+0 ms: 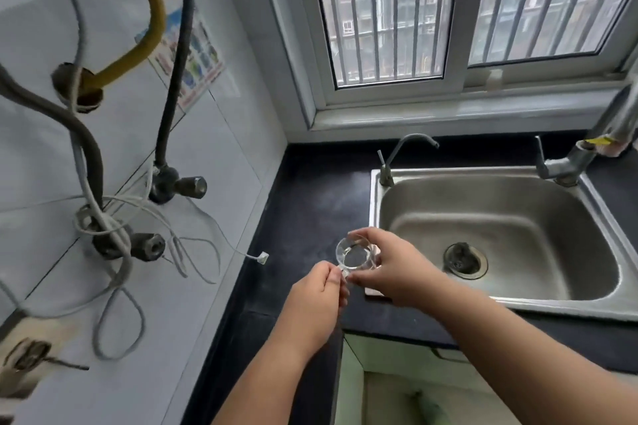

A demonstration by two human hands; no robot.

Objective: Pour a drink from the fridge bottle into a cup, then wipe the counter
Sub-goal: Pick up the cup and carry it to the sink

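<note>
Black stone counter [310, 203] ran along a white tiled wall and under a barred window, and you stood at its corner with both hands held over it. Your left hand [319, 290] was curled, thumb and fingertips pressed together on the handle of the small clear glass cup [357, 253]. Your right hand [390, 269] came in from the sink side, fingers curved around the cup's far rim and thumb under its near side, so the cup was gripped between both hands. It was tipped so that its open mouth faced up at you, and it looked empty, held above the counter just left of the stainless steel sink [497, 234]. Beyond the cup, a slim curved chrome tap [404, 155] stood at the sink's back left corner and a thicker metal mixer tap [566, 165] at its back right. On the wall to your left, grey hoses and loose white cable [114, 245] hung from valves.
</note>
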